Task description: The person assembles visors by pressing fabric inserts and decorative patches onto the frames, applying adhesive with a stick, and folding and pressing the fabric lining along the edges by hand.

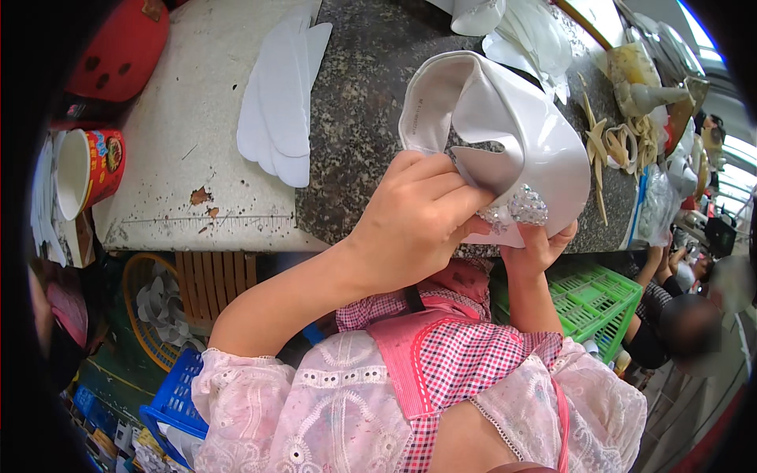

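Observation:
Over the table edge in front of me is a glossy white shoe upper [556,134], its paler lining curving open toward the top. A cluster of sparkling rhinestones [530,206] decorates its lower part. My left hand [422,213] is closed on the near left edge of the upper, fingers curled in by the opening. From below, my right hand [538,243] grips the lower edge, thumb close under the rhinestones. Part of the upper is hidden behind my left fingers.
Stacked white insole-shaped pieces [276,98] lie on the table's pale left part [169,169]. A red paper cup [102,165] lies tipped at far left. More white pieces [532,39] and a glue-stained bottle [643,87] sit at right. Below are a green crate [595,296] and blue basket [180,394].

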Tool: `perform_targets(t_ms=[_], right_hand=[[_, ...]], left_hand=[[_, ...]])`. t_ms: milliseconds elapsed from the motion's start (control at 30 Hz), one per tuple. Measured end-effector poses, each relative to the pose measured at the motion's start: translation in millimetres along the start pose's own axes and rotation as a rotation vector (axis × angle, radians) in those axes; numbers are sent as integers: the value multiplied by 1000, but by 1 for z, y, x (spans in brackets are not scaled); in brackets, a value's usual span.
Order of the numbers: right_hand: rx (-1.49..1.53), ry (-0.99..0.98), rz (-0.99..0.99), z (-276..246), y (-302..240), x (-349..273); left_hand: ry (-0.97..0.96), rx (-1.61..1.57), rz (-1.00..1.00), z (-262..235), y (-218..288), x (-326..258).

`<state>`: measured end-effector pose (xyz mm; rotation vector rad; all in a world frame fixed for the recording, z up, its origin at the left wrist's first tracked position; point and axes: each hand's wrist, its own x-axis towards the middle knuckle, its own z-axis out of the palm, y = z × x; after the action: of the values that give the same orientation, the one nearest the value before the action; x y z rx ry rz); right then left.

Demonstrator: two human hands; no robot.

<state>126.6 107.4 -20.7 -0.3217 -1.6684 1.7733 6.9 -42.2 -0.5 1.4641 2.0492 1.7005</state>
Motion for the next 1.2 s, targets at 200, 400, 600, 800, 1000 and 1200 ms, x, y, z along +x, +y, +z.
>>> perform_targets(t_ms=[200,400,600,800,1000,1200], right_hand=[[-180,-124,25,18,-1,22],[259,-71,569,22,-7,35],[471,143,451,55,-10,34],[-2,73,-57,75,-17,14],[-498,-200,-468,57,-21,6],[674,-132,590,37,-39,-25]], left_hand=[[-302,-130,-154,-30,-17,22],[-603,322,177,-53,-28,52],[-182,13,86,-49,-10,46],[52,192,67,-39,12,13],[-42,263,36,-41,24,-14],[-280,317,138,-38,30,-28]])
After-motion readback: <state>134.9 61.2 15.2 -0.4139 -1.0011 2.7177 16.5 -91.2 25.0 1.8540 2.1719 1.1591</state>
